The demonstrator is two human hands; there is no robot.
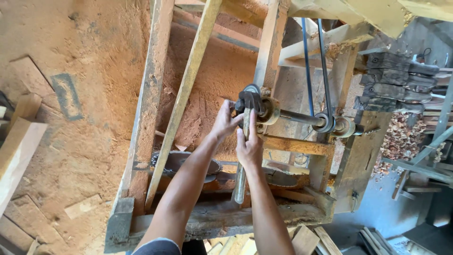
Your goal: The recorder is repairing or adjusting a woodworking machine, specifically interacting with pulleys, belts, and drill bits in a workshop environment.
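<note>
1. Near edge of the wooden saw frame [141, 113]: both forearms reach in over its bottom rail; the circular saw blade [184, 163] lies low inside the frame, just left of the arms.
2. The right hand [248, 147] is clamped round the long wrench handle [241, 174]; the left hand [224, 122] has its fingers curled against the wrench head [249, 100] at the shaft end.
3. Judged step: working the nut on the arbor shaft [297, 117]; the next move calls for a firm, steady pull with the head seated.
4. Farther right: pulley [324, 123] and drive belts [315, 66]; frame rails crowd the handle's swing; sawdust [85, 94] lies all round.
</note>
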